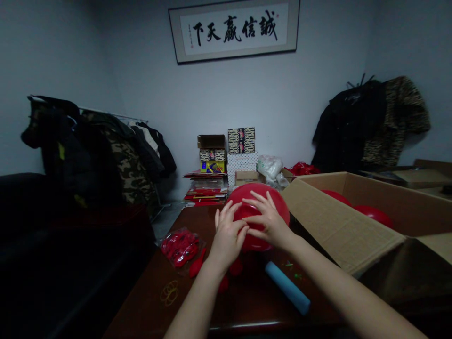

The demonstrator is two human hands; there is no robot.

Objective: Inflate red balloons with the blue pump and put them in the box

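Observation:
An inflated red balloon (259, 195) hovers above the dark wooden table (148, 301), held between both hands. My left hand (228, 233) presses against its near left side, fingers spread upward. My right hand (266, 219) lies across its front, fingers stretched out toward the left. Below the balloon on the table lies a light blue tube (287, 287), probably a pump. Several flat red balloons (197, 266) lie loose near my left wrist.
A clear bag of red balloons (180, 245) and some yellow rubber bands (170, 292) lie at the left. A big open cardboard box (353, 221) with red balloons (376, 214) inside stands at the right. Stacked boxes (226, 153) sit at the far end; coats hang on both sides.

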